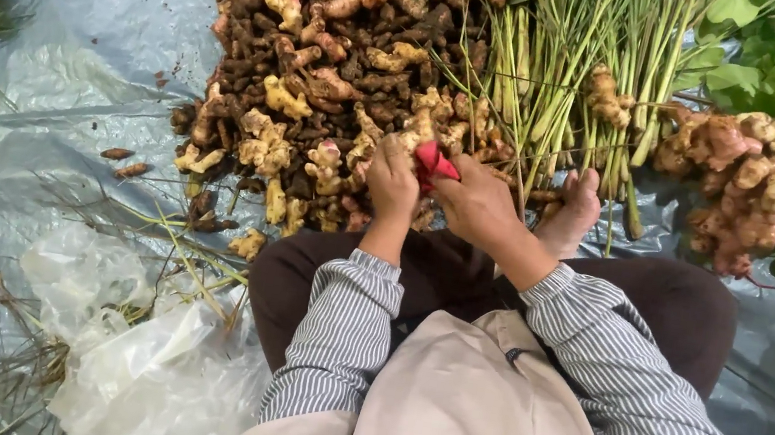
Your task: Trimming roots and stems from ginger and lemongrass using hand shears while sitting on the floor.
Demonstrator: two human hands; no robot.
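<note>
Left hand point(392, 183): I pinch the red piece point(434, 164), fingers closed.
Right hand point(478, 203): it pinches the same red piece.
Far: ginger roots point(325, 88), lemongrass stalks point(571, 62).

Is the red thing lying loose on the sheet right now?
No, the red thing is pinched between left hand and right hand.

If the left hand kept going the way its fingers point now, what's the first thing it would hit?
Most likely the pile of ginger and turmeric roots straight ahead. The left hand points up the frame, pinching a small red item with the right hand. The roots look almost touching, though depth is unclear.
</note>
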